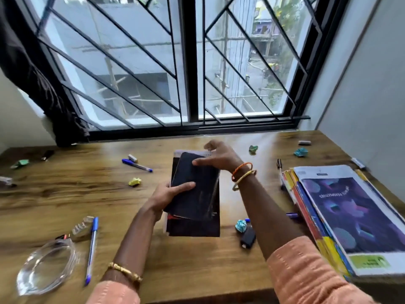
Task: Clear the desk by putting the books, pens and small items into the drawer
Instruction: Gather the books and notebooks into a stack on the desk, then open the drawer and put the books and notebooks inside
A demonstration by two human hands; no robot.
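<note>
- Little looks done: the tabletop (pixel 65 189) still carries most things, and no drawer is in view.
- At frame centre, the left hand (pixel 168 194) grips a small stack of dark books (pixel 195 194) by its left edge; the right hand (pixel 219 156), fingers spread, rests on the stack's far end.
- Still left: blue pens (pixel 92 246), crumpled paper bits (pixel 241 226), and the colourful book pile (pixel 341 216) at right.
</note>
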